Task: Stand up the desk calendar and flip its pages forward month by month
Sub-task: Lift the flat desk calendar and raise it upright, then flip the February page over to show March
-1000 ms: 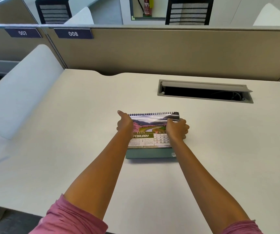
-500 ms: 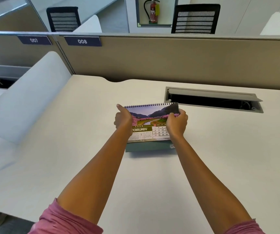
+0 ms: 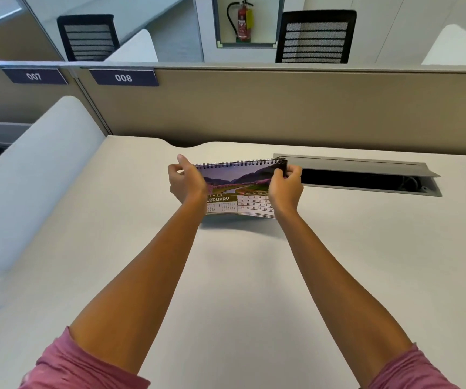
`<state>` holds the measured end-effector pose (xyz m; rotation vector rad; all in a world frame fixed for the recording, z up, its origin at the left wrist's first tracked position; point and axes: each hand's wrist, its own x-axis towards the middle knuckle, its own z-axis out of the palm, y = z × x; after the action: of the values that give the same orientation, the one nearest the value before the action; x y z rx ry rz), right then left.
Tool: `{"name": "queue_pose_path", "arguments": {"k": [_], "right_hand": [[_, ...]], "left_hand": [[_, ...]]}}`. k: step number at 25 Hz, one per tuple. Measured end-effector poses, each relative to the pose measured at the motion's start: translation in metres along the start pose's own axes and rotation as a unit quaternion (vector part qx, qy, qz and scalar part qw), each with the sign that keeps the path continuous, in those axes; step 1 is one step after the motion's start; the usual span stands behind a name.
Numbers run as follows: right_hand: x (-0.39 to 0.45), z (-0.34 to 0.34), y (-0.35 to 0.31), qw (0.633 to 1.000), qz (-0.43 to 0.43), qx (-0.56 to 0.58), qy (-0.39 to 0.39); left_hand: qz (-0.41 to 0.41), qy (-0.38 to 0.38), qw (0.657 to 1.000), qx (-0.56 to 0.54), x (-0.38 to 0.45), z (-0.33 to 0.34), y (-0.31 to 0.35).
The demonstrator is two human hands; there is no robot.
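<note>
The spiral-bound desk calendar [image 3: 237,189] shows its FEBRUARY page, a river landscape above a date grid. It is tilted up off the white desk [image 3: 240,276], spiral edge on top, lower edge just above a shadow on the desk. My left hand [image 3: 185,182] grips its left side, thumb raised near the spiral. My right hand [image 3: 286,185] pinches the upper right corner, where dark page edges show. Its base is hidden behind the pages.
An open grey cable tray [image 3: 363,175] is sunk into the desk just right of the calendar. A beige partition [image 3: 282,108] closes the far edge. A curved white divider [image 3: 35,186] stands at the left. Two black chairs and a fire extinguisher [image 3: 242,21] are beyond.
Both hands have raised the calendar from lying flat to tilted up, and it has moved away from me. Its teal base below the pages no longer shows.
</note>
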<state>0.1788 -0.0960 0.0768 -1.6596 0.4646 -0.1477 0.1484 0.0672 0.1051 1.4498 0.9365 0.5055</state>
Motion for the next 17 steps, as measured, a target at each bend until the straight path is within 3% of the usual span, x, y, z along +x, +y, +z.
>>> {"name": "queue_pose_path", "arguments": {"k": [17], "right_hand": [[0.049, 0.080, -0.016, 0.995, -0.081, 0.057, -0.027]], "left_hand": [[-0.006, -0.009, 0.996, -0.093, 0.096, 0.009, 0.013]]}}
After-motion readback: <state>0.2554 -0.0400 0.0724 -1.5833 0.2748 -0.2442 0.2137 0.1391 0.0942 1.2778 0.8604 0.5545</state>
